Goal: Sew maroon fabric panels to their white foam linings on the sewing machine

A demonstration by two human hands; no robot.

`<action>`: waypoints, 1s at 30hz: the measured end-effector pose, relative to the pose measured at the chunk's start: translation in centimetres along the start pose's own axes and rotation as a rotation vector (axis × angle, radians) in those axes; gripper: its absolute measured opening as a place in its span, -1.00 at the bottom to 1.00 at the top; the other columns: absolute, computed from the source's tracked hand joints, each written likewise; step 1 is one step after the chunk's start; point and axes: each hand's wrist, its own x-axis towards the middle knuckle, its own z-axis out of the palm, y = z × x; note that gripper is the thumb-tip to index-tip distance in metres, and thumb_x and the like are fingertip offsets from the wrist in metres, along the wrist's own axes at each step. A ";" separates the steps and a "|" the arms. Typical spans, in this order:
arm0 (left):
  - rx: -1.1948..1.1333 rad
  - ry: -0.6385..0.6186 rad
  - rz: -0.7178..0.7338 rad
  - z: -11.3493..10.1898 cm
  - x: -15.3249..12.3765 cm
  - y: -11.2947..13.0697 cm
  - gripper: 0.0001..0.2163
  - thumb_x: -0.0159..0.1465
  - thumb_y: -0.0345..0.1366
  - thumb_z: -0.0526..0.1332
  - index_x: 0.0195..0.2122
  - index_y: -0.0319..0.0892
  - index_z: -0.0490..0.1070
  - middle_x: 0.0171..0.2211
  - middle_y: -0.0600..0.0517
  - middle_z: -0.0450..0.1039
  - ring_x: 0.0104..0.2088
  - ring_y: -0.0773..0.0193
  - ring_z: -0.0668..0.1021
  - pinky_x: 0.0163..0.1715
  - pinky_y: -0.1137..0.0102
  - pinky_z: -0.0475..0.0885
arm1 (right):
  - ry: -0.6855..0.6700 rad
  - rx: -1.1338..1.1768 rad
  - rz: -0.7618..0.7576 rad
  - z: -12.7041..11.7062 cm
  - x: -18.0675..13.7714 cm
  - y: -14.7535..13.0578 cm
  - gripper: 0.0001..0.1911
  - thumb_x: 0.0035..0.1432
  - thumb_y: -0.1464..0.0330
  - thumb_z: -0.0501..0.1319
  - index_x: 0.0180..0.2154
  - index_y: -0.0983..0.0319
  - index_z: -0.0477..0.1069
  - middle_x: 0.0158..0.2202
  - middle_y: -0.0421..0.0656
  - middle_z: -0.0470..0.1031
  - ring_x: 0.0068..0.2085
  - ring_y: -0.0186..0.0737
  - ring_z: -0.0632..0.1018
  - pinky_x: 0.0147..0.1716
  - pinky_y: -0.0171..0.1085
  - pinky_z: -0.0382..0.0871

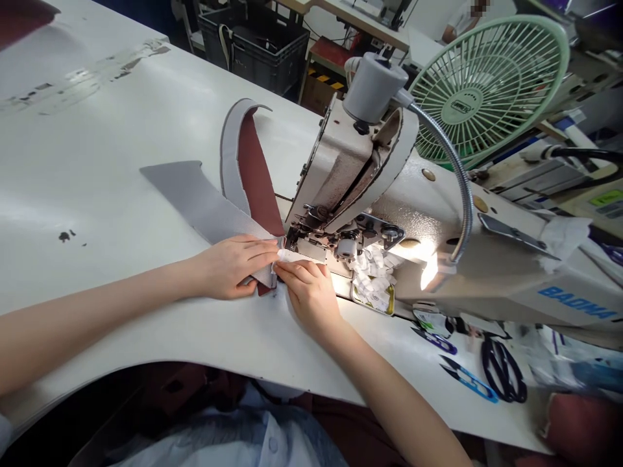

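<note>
A grey padded strip with a dark red lining lies on the white table and runs up to the presser foot of the sewing machine. My left hand lies on the strip's near end, fingers pressed on the fabric. My right hand pinches a small white label against the strip's edge, right at the needle area.
A small tray of white labels sits under the machine arm. Blue thread snips and black scissors lie at the right. A green fan and a gooseneck lamp stand behind the machine. A black crate is beyond the table.
</note>
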 end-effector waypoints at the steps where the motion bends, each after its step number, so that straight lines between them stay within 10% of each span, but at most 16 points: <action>1: 0.014 -0.007 -0.016 0.0 0.2 -0.1 -0.52 0.19 -0.38 0.15 0.16 -0.28 0.30 0.15 -0.22 0.40 0.18 0.03 0.45 0.18 0.17 0.36 | 0.000 -0.019 -0.001 0.0 0.1 0.0 -0.63 0.38 0.49 0.07 0.11 0.10 0.47 0.08 -0.17 0.55 0.03 -0.17 0.48 -0.07 -0.11 0.29; 24: -0.050 0.011 -0.129 1.1 4.5 -2.3 -0.77 0.21 -0.39 0.17 -0.10 -0.22 0.43 -0.11 -0.08 0.49 -0.15 0.14 0.54 0.04 0.22 0.40 | 0.058 -0.170 0.095 -0.7 0.7 1.2 -0.66 0.40 0.44 0.07 0.13 0.18 0.43 0.15 -0.13 0.50 -0.01 -0.12 0.49 -0.04 -0.12 0.29; 30: -0.056 -0.002 -0.114 1.3 3.8 -2.1 -0.72 0.18 -0.41 0.16 -0.06 -0.22 0.40 0.02 -0.13 0.45 0.05 0.08 0.51 0.12 0.21 0.36 | 0.128 -0.221 -0.061 -0.5 0.0 -0.3 -0.74 0.32 0.51 0.13 -0.02 0.30 0.50 -0.05 -0.10 0.60 -0.14 -0.16 0.47 -0.20 -0.15 0.26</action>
